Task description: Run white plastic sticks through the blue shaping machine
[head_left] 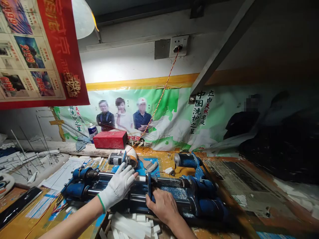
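Left hand (117,186), gloved, was spread open by the white bar (141,178) on that blue machine (75,191), bare right hand (163,203) curled at the upright plate (149,183), grip unclear, so pretty careful-fingers territory.

We see a blue machine (171,181) with bright steel rails lying lengthwise across the workbench (41,212), pale dust scattered over it. Near its middle we see a narrow blue plate (149,182) standing upright, and a short white rod (141,178) lying level just beside it.
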### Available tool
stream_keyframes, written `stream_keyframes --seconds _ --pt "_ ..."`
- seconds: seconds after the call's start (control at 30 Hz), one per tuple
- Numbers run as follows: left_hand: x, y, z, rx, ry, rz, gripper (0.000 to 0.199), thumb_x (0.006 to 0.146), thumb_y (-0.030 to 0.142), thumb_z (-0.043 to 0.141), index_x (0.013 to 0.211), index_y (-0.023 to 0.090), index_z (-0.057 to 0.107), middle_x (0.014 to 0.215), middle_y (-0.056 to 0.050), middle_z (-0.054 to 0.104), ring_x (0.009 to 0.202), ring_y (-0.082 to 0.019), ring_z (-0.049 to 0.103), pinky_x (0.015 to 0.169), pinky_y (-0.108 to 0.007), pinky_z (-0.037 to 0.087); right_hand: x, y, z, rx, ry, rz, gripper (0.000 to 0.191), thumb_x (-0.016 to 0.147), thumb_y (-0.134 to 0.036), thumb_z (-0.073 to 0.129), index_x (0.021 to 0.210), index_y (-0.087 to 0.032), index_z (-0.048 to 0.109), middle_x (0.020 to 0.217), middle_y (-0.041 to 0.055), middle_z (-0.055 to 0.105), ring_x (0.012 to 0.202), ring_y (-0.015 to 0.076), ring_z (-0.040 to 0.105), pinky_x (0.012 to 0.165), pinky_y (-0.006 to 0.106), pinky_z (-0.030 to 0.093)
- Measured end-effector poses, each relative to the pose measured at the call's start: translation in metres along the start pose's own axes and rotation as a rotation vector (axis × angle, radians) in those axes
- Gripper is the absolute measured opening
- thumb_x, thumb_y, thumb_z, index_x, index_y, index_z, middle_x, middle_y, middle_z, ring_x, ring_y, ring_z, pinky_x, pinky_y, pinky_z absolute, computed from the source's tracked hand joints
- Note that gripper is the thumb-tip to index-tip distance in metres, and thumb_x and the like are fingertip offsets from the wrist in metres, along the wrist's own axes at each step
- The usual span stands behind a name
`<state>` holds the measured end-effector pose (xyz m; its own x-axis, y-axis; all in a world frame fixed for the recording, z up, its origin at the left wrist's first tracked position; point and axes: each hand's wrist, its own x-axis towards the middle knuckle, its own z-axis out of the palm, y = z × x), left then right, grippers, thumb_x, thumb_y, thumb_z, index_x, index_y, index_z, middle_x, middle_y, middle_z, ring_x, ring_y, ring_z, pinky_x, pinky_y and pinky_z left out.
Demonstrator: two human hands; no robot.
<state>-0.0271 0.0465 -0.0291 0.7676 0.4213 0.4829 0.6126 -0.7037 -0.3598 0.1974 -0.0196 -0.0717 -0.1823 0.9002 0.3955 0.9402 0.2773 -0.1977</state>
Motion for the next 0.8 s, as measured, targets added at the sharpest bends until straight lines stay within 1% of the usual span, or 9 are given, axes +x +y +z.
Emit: stream_keyframes --seconds 0.07,0.1,0.2,0.27,0.3,0.37,0.43,0.53,0.8 --pt "-0.024 -0.011 -0.009 0.016 0.061 -0.090 0.045 0.085 0.023 0.045 0.129 0.020 0.038 0.123 -0.009 0.053 0.121 -0.023 0.042 0.107 -0.049 0.023 0.000 -0.004 0.003 0.015 0.006 0.010 0.022 0.086 -0.035 0.044 0.080 -0.021 0.061 0.075 0.0009 0.063 0.070 0.0151 0.059 0.063 0.025 0.033" --pt "-0.042 -0.019 -0.011 0.034 0.103 -0.164 0.046 0.084 0.024 0.047 0.130 0.019 0.037 0.126 -0.010 0.051 0.122 -0.023 0.041 0.107 -0.047 0.025 0.000 -0.004 0.004 0.026 0.007 0.009 0.023 0.086 -0.035 0.043 0.080 -0.021 0.061 0.075 0.0009 0.063 0.070 0.0148 0.059 0.063 0.025 0.033" --pt "-0.104 -0.050 -0.012 0.122 0.262 -0.552 0.042 0.083 0.035 0.049 0.120 0.015 0.044 0.116 -0.012 0.055 0.109 -0.023 0.050 0.097 -0.041 0.038 0.000 -0.003 0.009 0.033 0.018 0.009 0.024 0.087 -0.034 0.042 0.081 -0.021 0.060 0.074 0.0012 0.062 0.070 0.0153 0.058 0.065 0.026 0.033" --pt "-0.141 -0.067 -0.005 0.185 0.250 -0.809 0.038 0.084 0.044 0.044 0.107 0.014 0.050 0.103 -0.012 0.060 0.093 -0.024 0.056 0.083 -0.039 0.045 -0.001 -0.002 0.012 0.023 0.032 0.004 0.023 0.088 -0.034 0.041 0.082 -0.021 0.060 0.075 0.0013 0.061 0.072 0.0162 0.057 0.066 0.027 0.032" --pt "-0.155 -0.073 0.000 0.201 0.200 -0.872 0.038 0.085 0.046 0.040 0.102 0.015 0.053 0.097 -0.011 0.061 0.087 -0.023 0.058 0.078 -0.038 0.046 -0.001 -0.001 0.014 0.015 0.039 0.000 0.023 0.087 -0.034 0.041 0.082 -0.021 0.060 0.075 0.0014 0.061 0.072 0.0163 0.057 0.066 0.027 0.032" --pt "-0.170 -0.076 0.010 0.213 0.129 -0.886 0.040 0.085 0.048 0.036 0.096 0.016 0.057 0.089 -0.010 0.064 0.079 -0.023 0.059 0.074 -0.037 0.047 0.000 0.000 0.018 -0.001 0.056 -0.017 0.023 0.088 -0.034 0.042 0.084 -0.021 0.060 0.074 0.0014 0.061 0.071 0.0160 0.057 0.066 0.027 0.032" --pt "-0.170 -0.071 0.020 0.235 0.181 -0.859 0.044 0.086 0.051 0.033 0.094 0.016 0.059 0.084 -0.011 0.064 0.077 -0.022 0.059 0.073 -0.036 0.047 0.000 0.001 0.021 -0.019 0.072 -0.035 0.022 0.088 -0.034 0.041 0.085 -0.021 0.060 0.074 0.0014 0.061 0.071 0.0156 0.057 0.066 0.027 0.031" --pt "-0.155 -0.056 0.029 0.263 0.288 -0.841 0.045 0.086 0.052 0.034 0.093 0.015 0.059 0.081 -0.010 0.065 0.076 -0.022 0.060 0.072 -0.036 0.049 0.000 0.002 0.025 -0.041 0.083 -0.054 0.022 0.089 -0.034 0.041 0.084 -0.022 0.059 0.075 0.0011 0.061 0.071 0.0157 0.057 0.066 0.027 0.032" --pt "-0.123 -0.015 0.042 0.243 0.338 -0.783 0.036 0.086 0.046 0.041 0.100 0.016 0.056 0.092 -0.009 0.064 0.090 -0.024 0.059 0.083 -0.037 0.049 0.000 0.004 0.029 -0.078 0.121 -0.091 0.023 0.089 -0.034 0.042 0.080 -0.021 0.058 0.073 0.0012 0.061 0.069 0.0156 0.056 0.065 0.028 0.031"
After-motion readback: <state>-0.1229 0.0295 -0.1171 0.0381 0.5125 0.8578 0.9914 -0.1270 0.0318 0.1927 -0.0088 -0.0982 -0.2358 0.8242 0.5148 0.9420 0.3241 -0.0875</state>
